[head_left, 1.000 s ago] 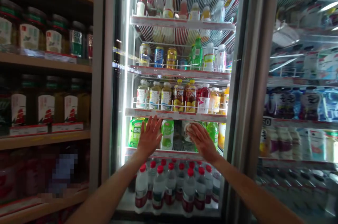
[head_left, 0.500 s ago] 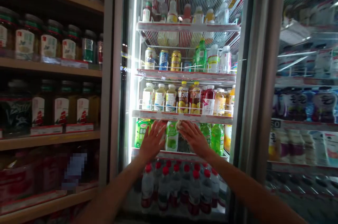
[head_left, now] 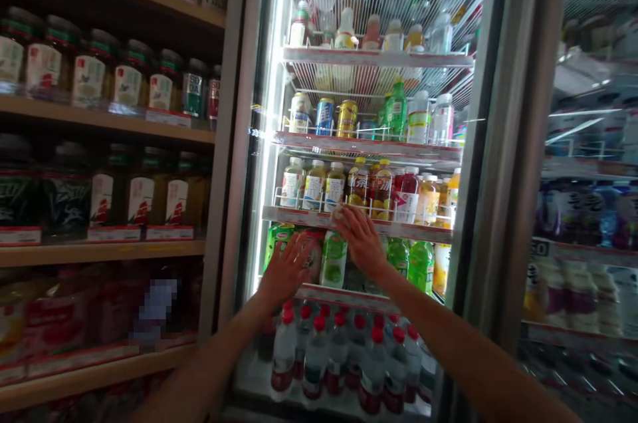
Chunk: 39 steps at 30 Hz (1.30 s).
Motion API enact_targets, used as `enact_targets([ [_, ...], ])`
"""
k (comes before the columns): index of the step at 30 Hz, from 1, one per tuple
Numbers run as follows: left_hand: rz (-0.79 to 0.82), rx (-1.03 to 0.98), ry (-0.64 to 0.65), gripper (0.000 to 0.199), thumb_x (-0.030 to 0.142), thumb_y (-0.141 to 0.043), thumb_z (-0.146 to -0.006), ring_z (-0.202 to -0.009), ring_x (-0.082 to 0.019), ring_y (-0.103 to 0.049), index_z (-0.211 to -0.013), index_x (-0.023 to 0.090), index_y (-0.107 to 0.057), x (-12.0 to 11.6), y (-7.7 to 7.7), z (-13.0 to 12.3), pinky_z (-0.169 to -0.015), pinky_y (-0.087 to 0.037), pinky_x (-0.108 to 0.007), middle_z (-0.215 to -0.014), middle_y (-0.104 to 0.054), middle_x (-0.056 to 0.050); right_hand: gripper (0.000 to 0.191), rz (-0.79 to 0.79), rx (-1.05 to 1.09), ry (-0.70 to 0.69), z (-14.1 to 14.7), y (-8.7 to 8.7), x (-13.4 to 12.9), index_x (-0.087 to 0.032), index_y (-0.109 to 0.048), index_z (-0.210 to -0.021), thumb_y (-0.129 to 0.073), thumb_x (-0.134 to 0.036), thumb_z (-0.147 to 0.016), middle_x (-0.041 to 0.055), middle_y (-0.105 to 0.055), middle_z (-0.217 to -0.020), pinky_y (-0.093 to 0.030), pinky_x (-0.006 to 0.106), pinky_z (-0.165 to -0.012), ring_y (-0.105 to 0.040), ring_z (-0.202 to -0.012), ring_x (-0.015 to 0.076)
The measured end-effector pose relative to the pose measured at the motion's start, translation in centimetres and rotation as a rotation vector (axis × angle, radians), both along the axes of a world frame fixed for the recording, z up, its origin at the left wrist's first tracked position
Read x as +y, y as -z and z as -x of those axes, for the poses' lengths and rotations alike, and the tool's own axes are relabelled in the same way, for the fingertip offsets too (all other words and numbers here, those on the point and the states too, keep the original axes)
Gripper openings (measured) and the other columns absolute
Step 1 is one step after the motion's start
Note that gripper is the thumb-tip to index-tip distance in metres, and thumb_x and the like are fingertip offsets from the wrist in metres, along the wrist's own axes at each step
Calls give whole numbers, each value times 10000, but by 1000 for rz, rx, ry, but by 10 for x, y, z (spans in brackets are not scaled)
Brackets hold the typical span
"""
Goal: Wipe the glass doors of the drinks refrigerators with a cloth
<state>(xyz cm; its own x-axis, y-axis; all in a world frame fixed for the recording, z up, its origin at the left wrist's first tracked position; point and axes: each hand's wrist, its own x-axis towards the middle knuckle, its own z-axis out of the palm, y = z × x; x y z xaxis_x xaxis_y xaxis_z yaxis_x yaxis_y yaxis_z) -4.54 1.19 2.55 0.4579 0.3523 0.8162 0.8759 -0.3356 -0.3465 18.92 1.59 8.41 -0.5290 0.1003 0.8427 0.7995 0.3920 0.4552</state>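
Head view: left hand [head_left: 284, 271], right hand [head_left: 363, 240] and pale cloth [head_left: 339, 213] at a glass door [head_left: 258, 133]

Left hand: bare, spread flat, fingers extended, its back toward the person. Right hand: a little higher, fingers nearly straight and close together. Pale cloth: one, small, crumpled, at the right hand's fingertips, in front of the shelf edge [head_left: 299, 216]; whether it is gripped or only pressed, I cannot tell from where I stand.

Between the hands, behind the door: one green-and-white bottle [head_left: 333, 260], upright. Right of the right hand: green bottles [head_left: 421, 267], on the same level. Just above the right hand: brown bottles [head_left: 382, 191] with yellow caps, among others in a row. Higher above both hands: one blue can [head_left: 324, 117], one gold can [head_left: 347, 119], side by side. Below both hands: clear bottles [head_left: 372, 373] with red caps, standing grouped. Well left of the left hand: wooden shelves [head_left: 100, 254] bearing labelled bottles [head_left: 141, 200]. Far right of the right hand: a metal upright [head_left: 516, 143].
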Motion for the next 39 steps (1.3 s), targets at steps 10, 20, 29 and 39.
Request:
enact_targets([
  [10, 49, -64, -128, 513, 248, -412, -852, -1366, -277, -264, -1361, 184, -394, -8, 2, 42, -1070, -280, -503, -1463, -322, -106, 543, 7, -209, -49, 27, 10, 6, -215, -384, -1375, -452, -110, -847, 62, -390, -1446, -310, 456, -1089, -200, -1394, 243],
  [20, 119, -57, -114, 504, 253, -441, -844, -1358, -256, -289, -1340, 170, -405, -17, 5, 51, -1066, -313, -471, -1458, -338, -106, 573, 61, -328, -82, 56, 31, 1, -190, -352, -1392, -469, -126, -835, 64, -361, -1464, -309, 441, -1091, -217, -1387, 247],
  [29, 151, -193, -253, 531, 244, -456, -826, -1344, -265, -316, -1338, 132, -373, -10, -5, 82, -1058, -321, -500, -1457, -331, -143, 544, 29, -185, -68, 89, 1, 12, -187, -354, -1392, -448, -147, -858, 76, -355, -1465, -281, 456, -1095, -204, -1388, 267],
  [39, 194, -281, -292, 524, 238, -427, -819, -1351, -271, -301, -1320, 89, -392, -13, -4, 103, -1075, -304, -496, -1449, -337, -162, 542, 86, -189, -134, 138, -26, 24, -178, -363, -1381, -395, -79, -850, 78, -346, -1469, -254, 478, -1105, -208, -1383, 268],
])
